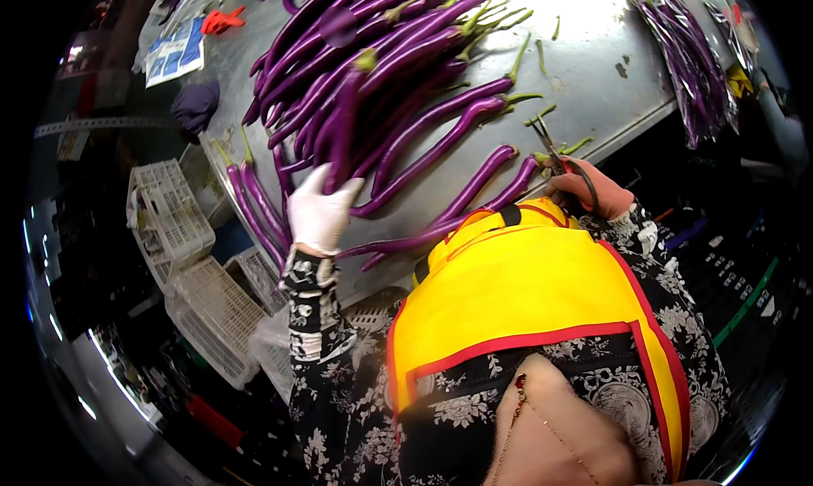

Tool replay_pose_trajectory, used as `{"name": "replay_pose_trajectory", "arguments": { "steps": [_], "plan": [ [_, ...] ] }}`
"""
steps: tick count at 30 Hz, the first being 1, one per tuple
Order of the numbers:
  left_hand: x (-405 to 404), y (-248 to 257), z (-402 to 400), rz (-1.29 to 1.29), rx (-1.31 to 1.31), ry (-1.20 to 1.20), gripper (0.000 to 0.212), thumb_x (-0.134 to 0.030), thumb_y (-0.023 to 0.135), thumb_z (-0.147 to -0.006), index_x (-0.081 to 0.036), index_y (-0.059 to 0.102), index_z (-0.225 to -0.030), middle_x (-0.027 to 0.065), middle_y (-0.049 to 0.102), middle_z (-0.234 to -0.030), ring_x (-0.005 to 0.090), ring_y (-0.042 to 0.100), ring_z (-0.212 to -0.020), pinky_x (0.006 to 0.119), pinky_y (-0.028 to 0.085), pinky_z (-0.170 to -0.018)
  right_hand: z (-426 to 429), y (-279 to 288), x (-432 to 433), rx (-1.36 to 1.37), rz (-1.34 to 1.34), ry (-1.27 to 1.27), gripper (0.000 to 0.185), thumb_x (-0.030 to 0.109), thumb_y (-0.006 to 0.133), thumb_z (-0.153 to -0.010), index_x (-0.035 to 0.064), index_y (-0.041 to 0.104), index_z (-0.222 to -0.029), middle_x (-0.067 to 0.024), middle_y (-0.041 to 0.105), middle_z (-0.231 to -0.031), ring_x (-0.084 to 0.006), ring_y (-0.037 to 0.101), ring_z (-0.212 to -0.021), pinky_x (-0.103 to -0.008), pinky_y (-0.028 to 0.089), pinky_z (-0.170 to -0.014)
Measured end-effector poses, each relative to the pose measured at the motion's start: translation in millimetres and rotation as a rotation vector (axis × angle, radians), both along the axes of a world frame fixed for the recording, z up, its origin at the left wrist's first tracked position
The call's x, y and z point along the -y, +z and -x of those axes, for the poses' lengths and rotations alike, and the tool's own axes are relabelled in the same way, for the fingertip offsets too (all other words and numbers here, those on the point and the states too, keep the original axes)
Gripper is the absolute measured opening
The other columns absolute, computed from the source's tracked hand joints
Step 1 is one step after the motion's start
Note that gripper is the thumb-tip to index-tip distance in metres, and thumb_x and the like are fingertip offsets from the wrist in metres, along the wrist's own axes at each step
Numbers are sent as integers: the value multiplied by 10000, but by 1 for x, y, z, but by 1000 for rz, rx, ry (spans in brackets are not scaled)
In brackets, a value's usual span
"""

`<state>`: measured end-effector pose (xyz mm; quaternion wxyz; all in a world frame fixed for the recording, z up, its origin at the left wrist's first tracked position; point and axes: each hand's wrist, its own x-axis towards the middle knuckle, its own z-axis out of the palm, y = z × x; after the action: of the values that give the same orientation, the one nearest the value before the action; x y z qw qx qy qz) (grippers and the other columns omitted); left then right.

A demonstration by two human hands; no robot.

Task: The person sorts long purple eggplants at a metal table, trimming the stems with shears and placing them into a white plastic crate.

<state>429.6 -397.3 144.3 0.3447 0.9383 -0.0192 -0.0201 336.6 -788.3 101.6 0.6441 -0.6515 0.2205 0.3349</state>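
My left hand (319, 216), in a white glove, grips a long purple eggplant (345, 121) by its lower end; motion blurs it, and its pale green top points away from me. In my right hand (594, 191), gloved in orange-pink, is a pair of scissors (547, 137) with the blades just above the table, close to green stem pieces (577, 145). A heap of eggplants with green stems (406, 16) spreads beyond my left hand. Several eggplants (483, 178) lie between my hands along the near edge. Two more (254, 197) lie left of my left wrist.
The metal table (591, 98) bears loose stem bits. At the far right is a clear-wrapped bundle of eggplants (689, 73), with a person's arm (781, 121) beyond. A red-orange glove (222, 20), dark cloth (195, 107) and printed packet (176, 53) lie left. Plastic crates (213, 318) stand below left.
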Motion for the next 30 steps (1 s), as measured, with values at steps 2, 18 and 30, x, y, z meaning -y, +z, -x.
{"name": "replay_pose_trajectory", "arguments": {
  "steps": [2,18,30],
  "plan": [
    [34,-11,1,-133,-225,-125,346,-250,764,-763,-40,692,-1029,161,704,-897,328,678,-812,382,524,-757,-2,0,-1,5,16,22,273,194,607,-867,6,557,-1059,-30,597,-786,-105,586,-664,-230,475,-591],
    [68,-67,-47,226,-550,-521,344,-105,751,-789,42,650,-1084,68,679,-802,137,665,-762,269,516,-686,10,-2,2,161,130,111,269,160,597,-855,-11,534,-1053,-77,564,-768,-157,551,-663,-283,453,-597],
    [60,-3,-48,571,-944,-291,347,-47,776,-770,56,627,-1066,86,664,-831,187,674,-683,295,550,-659,-1,21,-14,508,420,230,469,191,581,-899,-17,424,-1289,-185,586,-890,-313,585,-821,-379,466,-769]
  ]
}}
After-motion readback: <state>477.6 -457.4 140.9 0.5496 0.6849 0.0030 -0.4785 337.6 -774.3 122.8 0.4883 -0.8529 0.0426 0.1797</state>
